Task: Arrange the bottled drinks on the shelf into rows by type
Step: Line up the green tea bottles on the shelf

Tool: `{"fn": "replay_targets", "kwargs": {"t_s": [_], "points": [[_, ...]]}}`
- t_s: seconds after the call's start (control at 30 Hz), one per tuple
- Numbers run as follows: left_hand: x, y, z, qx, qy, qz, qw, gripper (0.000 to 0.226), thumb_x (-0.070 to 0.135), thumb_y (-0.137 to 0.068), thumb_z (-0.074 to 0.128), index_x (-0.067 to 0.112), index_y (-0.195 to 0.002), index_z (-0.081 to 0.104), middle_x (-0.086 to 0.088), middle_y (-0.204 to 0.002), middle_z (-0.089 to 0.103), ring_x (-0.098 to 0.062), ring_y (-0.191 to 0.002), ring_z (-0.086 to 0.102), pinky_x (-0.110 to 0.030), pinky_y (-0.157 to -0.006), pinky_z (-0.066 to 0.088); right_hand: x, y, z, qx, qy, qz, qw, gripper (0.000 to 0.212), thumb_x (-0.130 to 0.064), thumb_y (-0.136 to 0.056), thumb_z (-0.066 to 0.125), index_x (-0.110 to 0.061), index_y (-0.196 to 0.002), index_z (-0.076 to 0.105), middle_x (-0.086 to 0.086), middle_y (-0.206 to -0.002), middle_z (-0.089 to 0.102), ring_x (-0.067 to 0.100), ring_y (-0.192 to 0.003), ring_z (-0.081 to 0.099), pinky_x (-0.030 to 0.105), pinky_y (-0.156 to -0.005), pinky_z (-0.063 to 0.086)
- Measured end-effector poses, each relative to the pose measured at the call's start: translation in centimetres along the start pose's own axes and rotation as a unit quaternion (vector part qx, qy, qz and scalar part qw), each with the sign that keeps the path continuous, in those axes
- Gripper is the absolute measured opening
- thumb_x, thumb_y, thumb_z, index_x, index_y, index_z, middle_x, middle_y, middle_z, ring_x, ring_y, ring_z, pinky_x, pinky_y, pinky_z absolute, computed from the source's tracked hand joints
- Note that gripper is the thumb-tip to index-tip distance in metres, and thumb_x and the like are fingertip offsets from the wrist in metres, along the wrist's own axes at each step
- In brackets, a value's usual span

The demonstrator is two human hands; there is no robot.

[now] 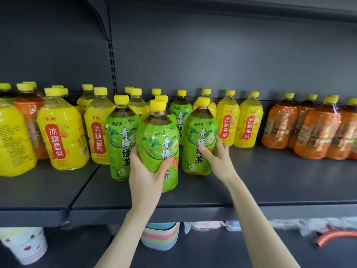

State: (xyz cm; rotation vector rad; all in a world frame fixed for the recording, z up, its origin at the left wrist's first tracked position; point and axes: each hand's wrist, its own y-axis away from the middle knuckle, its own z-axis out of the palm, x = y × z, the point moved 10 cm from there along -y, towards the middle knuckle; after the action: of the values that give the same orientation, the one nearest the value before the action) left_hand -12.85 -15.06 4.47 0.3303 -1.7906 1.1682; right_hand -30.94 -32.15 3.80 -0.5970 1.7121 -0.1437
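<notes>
Currently: dark shelf point(270, 180) carries yellow bottles point(61, 132) on the left and orange bottles point(316, 132) on the right, with green ones at centre. Left hand point(146, 176) wraps around the front green bottle point(157, 140). Right hand point(218, 157) curls around the neighbouring green bottle point(199, 132), which stands upright.

We have a single view, a wide-angle camera worn on the head. It faces forward into the shelf point(280, 176) and tilts slightly down onto its board. It is close, so both arms point(257, 219) enter from the bottom edge. The green bottles point(158, 144) fill the centre, nearest the lens, and a lower shelf point(212, 254) shows along the bottom.
</notes>
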Motion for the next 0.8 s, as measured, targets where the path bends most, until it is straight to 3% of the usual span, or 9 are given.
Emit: {"fn": "replay_targets", "kwargs": {"t_s": [0.07, 0.17, 0.27, 0.4, 0.5, 0.6, 0.7, 0.8], "points": [[-0.2, 0.0, 0.0, 0.009, -0.002, 0.003, 1.0, 0.096, 0.064, -0.063, 0.062, 0.014, -0.138, 0.029, -0.006, -0.13, 0.052, -0.022, -0.113, 0.055, -0.027, -0.085, 0.045, -0.4, -0.8, 0.8, -0.007, 0.015, -0.004, 1.0, 0.057, -0.034, -0.092, 0.06, -0.028, -0.144, 0.039, -0.002, -0.129, 0.039, 0.013, -0.124, 0.037, 0.037, -0.113, 0.033], [-0.3, 0.1, -0.1, 0.014, 0.011, 0.001, 1.0, 0.094, 0.061, -0.064, 0.064, 0.015, -0.139, 0.028, -0.005, -0.13, 0.051, -0.02, -0.114, 0.054, -0.026, -0.085, 0.045, -0.1, -2.3, 1.8, -0.007, 0.024, 0.009, 1.0, 0.059, -0.035, -0.092, 0.062, -0.026, -0.145, 0.038, -0.004, -0.126, 0.04, 0.016, -0.121, 0.044, 0.041, -0.111, 0.037], [-0.8, 0.0, 0.0, 0.014, 0.026, -0.001, 1.0, 0.093, 0.062, -0.066, 0.066, 0.019, -0.138, 0.028, -0.005, -0.13, 0.052, -0.021, -0.114, 0.055, -0.026, -0.086, 0.048, 0.2, -3.4, 2.7, -0.022, 0.012, 0.028, 0.999, 0.063, -0.044, -0.086, 0.066, -0.026, -0.142, 0.043, -0.003, -0.136, 0.048, 0.022, -0.126, 0.05, 0.047, -0.108, 0.042], [-1.1, 0.0, 0.1, 0.017, 0.034, -0.003, 0.999, 0.095, 0.069, -0.061, 0.063, 0.024, -0.137, 0.028, -0.004, -0.129, 0.052, -0.019, -0.113, 0.056, -0.021, -0.085, 0.048, 0.8, -4.6, 3.2, -0.03, -0.016, 0.041, 0.999, 0.045, -0.036, -0.088, 0.067, -0.027, -0.13, 0.051, -0.004, -0.127, 0.062, 0.021, -0.119, 0.058, 0.047, -0.103, 0.047], [-1.0, -0.1, 0.1, 0.014, 0.038, -0.004, 0.999, 0.097, 0.069, -0.06, 0.062, 0.021, -0.138, 0.028, -0.004, -0.129, 0.052, -0.018, -0.113, 0.055, -0.013, -0.08, 0.045, 1.1, -5.4, 3.5, -0.021, 0.003, 0.045, 0.999, 0.067, -0.048, -0.082, 0.069, -0.022, -0.139, 0.047, 0.002, -0.137, 0.053, 0.025, -0.125, 0.052, 0.048, -0.106, 0.043], [-1.0, 0.0, 0.1, 0.012, 0.041, -0.004, 0.999, 0.096, 0.069, -0.063, 0.063, 0.02, -0.138, 0.027, -0.003, -0.129, 0.052, -0.017, -0.112, 0.055, -0.008, -0.079, 0.045, 1.1, -6.0, 4.0, -0.018, 0.027, 0.049, 0.998, 0.065, -0.042, -0.086, 0.067, -0.023, -0.143, 0.043, 0.01, -0.137, 0.041, 0.029, -0.129, 0.042, 0.047, -0.111, 0.038], [-1.0, 0.0, 0.1, 0.014, 0.042, -0.006, 0.999, 0.095, 0.065, -0.066, 0.067, 0.019, -0.139, 0.027, -0.005, -0.13, 0.051, -0.019, -0.114, 0.055, -0.016, -0.083, 0.046, 1.3, -6.4, 4.5, -0.025, 0.031, 0.069, 0.997, 0.074, -0.046, -0.086, 0.065, -0.021, -0.149, 0.035, 0.01, -0.144, 0.036, 0.028, -0.135, 0.038, 0.047, -0.113, 0.035], [-1.0, 0.1, 0.2, 0.012, 0.039, -0.006, 0.999, 0.096, 0.067, -0.066, 0.066, 0.019, -0.139, 0.027, -0.004, -0.13, 0.051, -0.019, -0.114, 0.054, -0.024, -0.086, 0.048, 1.6, -6.3, 4.5, -0.03, 0.018, 0.075, 0.997, 0.088, -0.067, -0.078, 0.058, -0.023, -0.15, 0.033, 0.004, -0.15, 0.04, 0.023, -0.138, 0.038, 0.047, -0.114, 0.034]]}}
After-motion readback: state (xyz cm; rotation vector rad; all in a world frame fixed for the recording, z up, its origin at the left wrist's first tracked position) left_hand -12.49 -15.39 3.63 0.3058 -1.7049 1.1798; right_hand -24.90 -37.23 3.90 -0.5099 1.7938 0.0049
